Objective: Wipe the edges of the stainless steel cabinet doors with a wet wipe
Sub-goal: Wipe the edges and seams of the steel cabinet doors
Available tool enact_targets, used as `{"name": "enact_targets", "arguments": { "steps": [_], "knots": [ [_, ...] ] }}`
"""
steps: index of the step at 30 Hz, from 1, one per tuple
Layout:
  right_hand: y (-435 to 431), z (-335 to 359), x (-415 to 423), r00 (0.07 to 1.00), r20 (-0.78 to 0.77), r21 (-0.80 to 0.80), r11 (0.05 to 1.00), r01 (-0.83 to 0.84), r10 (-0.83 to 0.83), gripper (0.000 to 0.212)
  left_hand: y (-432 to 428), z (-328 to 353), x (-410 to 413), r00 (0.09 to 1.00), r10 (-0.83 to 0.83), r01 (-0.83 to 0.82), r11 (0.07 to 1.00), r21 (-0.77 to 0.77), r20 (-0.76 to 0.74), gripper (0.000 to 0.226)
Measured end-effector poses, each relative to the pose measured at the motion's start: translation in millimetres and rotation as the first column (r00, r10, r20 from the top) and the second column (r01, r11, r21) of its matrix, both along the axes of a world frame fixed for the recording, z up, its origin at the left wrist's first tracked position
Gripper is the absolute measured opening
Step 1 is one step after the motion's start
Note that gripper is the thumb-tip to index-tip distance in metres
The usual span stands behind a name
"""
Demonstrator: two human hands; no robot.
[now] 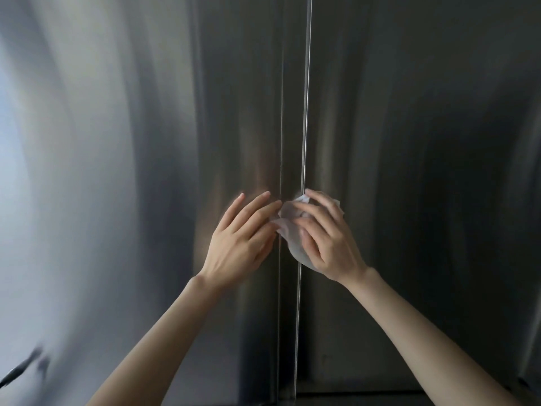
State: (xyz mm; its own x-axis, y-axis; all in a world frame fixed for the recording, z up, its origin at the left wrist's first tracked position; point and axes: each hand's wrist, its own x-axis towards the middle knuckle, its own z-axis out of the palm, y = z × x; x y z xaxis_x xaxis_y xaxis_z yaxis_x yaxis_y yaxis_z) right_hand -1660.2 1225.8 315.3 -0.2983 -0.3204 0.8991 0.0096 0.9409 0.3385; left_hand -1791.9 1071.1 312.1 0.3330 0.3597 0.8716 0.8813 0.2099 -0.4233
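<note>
Two tall stainless steel cabinet doors fill the view, the left door (146, 171) and the right door (409, 171). They meet at a bright vertical edge (304, 112) in the middle. A crumpled white wet wipe (289, 230) lies over that edge at mid height. My right hand (328, 238) holds the wipe with curled fingers and thumb, against the edge. My left hand (246, 238) is beside it on the left door, fingers mostly straight, its fingertips touching the wipe's left side.
A second thin vertical line (281, 112) runs just left of the bright edge. A dark horizontal gap (380, 392) marks the bottom of the right door. A small dark shape (26, 367) with its reflection shows at the lower left.
</note>
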Motion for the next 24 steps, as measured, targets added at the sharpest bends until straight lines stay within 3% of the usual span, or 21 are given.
{"name": "enact_targets", "arguments": {
  "steps": [5,11,19,24],
  "knots": [
    [7,-8,-10,0.993,-0.114,-0.013,0.999,0.029,-0.030,0.019,-13,-11,-3,0.983,-0.150,0.149,0.989,0.014,0.109,0.010],
    [5,4,-19,0.954,-0.290,-0.012,0.997,0.078,-0.078,0.016,-10,-3,-11,0.988,0.088,-0.087,0.996,-0.019,0.126,0.055],
    [-1,-4,-28,0.933,-0.293,-0.020,0.977,0.211,-0.207,0.026,-6,-4,-20,0.979,0.191,-0.191,0.982,-0.003,0.069,0.052],
    [-2,10,-25,0.942,-0.300,0.013,0.986,0.164,-0.153,0.023,-7,-3,-21,0.986,0.152,-0.152,0.988,0.000,0.076,0.050]
  ]
}}
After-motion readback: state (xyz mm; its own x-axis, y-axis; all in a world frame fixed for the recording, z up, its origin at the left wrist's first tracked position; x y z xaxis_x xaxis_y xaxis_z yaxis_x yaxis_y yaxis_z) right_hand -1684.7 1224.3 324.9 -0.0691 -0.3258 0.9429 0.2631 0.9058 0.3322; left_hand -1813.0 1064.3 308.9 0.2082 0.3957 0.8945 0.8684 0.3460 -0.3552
